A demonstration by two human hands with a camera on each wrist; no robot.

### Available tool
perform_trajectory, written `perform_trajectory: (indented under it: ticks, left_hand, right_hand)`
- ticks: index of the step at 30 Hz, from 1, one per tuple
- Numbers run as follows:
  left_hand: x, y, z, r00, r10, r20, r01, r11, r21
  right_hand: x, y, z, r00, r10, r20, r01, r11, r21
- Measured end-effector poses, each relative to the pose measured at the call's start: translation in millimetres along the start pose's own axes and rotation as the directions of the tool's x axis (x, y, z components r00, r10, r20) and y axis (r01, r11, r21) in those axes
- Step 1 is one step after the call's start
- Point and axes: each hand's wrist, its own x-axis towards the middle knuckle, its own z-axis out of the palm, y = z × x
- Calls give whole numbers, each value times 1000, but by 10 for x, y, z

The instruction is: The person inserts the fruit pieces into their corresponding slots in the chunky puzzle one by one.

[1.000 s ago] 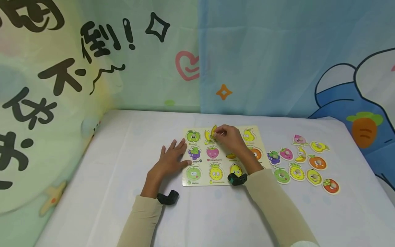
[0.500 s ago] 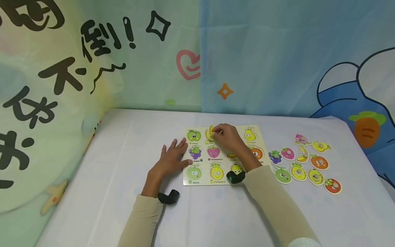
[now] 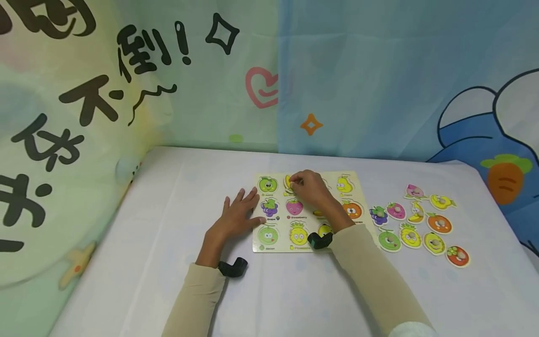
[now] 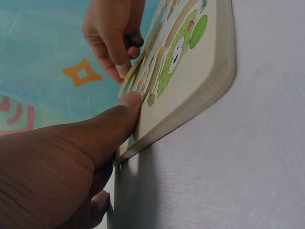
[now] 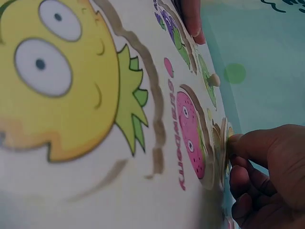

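Observation:
On the white table lies a wooden fruit puzzle board (image 3: 279,246) with printed recesses. My right hand (image 3: 310,189) pinches a yellow fruit puzzle piece (image 3: 288,182) by finger and thumb over the second recess of the back row; its exact fruit is partly hidden. In the right wrist view this piece (image 5: 224,155) stands slightly tilted against the board. My left hand (image 3: 237,217) rests at the board's left edge with fingers spread, its thumb (image 4: 125,102) on the board's surface. A green apple piece (image 5: 208,78) with a knob sits in the back left recess.
Right of the board lie several loose knobbed pieces, among them grapes (image 3: 378,216), a pineapple (image 3: 410,236), an orange (image 3: 439,223) and a tomato (image 3: 458,256). Printed curtains (image 3: 362,93) hang behind the table. My right forearm covers the board's front right part.
The yellow piece stood up more above its recess earlier and now lies lower, closer to the board. My right hand has turned slightly; my left hand keeps its place on the board.

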Motion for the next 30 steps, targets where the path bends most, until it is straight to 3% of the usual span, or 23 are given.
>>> perform_trajectory:
  ticks: [18,30]
  left_hand:
    - [8,28,-12,1000,-6,1,6,1000,-18]
    - [17,-2,-5,1000,7,-4,-7,1000,-12]
  right_hand:
    - [17,-3,81,997,69,-21,-70,997,-21]
    - [5,-21,116,998,35,-55,-37,999,-22]
